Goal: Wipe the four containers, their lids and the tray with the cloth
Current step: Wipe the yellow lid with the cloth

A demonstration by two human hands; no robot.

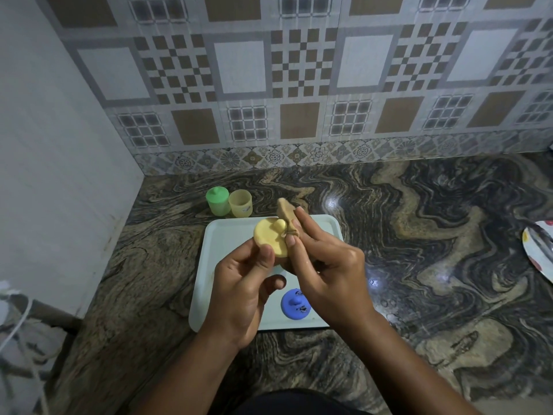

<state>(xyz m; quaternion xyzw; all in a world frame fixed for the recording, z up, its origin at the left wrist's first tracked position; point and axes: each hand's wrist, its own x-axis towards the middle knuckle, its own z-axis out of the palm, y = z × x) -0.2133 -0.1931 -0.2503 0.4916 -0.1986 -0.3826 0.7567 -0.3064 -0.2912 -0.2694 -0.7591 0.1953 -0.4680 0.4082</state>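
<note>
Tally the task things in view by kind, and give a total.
Containers: 2 (green container, yellow container)
Lids: 3 (green lid, yellow lid, blue lid)
Tray: 1
Cloth: 1
Total: 7

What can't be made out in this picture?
All head view.
Cloth: mostly buried in the right hand.
Yellow lid: lower edge behind the left hand.
Blue lid: partly covered by the right hand.
Tray: middle hidden by both hands.
Plate: cut off by the right edge.
Yellow container: label too small.
</note>
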